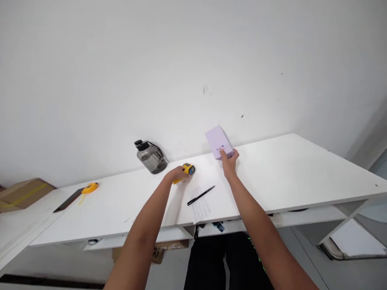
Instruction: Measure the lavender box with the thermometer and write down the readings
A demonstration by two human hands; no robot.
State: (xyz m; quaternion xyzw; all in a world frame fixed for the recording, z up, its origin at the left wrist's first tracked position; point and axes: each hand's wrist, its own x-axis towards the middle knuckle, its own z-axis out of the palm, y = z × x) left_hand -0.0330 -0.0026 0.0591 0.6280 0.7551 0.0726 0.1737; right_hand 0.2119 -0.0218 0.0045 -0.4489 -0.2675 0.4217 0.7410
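My left hand (177, 173) is wrapped around a yellow and black infrared thermometer (188, 167), whose small screen and blue buttons face me. In my right hand (229, 160) is a pale purple box (218, 140) with a small dark print; my thumb lies on its front and the fingers are behind it. The box is tilted, close to the wall. Between my forearms a black pen (201, 195) rests across a sheet of paper with handwriting (202, 210).
A grey transparent bottle (151, 157) stands against the wall. Farther left on the white table (281, 173) are an orange tape measure (90, 187) and a dark flat strip (69, 200). A cardboard box (26, 195) sits at the far left. Below the tabletop runs an open shelf (314, 215).
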